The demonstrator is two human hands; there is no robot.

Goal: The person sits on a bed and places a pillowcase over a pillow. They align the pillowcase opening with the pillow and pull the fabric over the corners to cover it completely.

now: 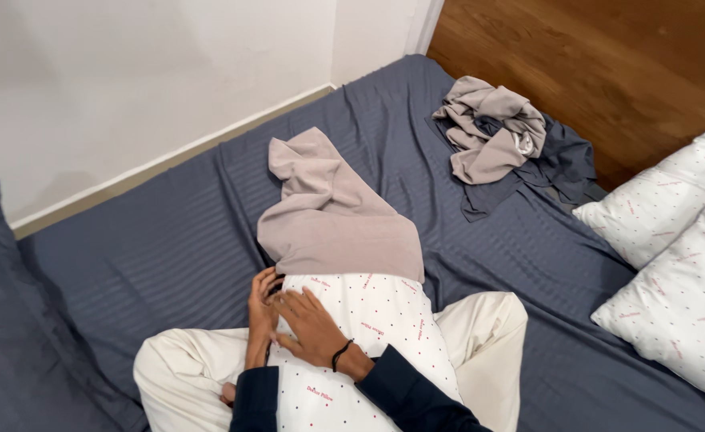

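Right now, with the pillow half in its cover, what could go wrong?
The taupe pillowcase covers only the far end of the dotted pillow; it may bunch or slip off. Both the left hand and right hand press one side, so the case could go on skewed.

Crumpled grey cloth pile (492, 128) on blue sheet (168, 240); two spare pillows (672, 264) right.

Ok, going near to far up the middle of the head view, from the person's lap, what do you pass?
Right hand on the white pillow → taupe pillowcase half pulled over it → bare blue sheet → white wall.
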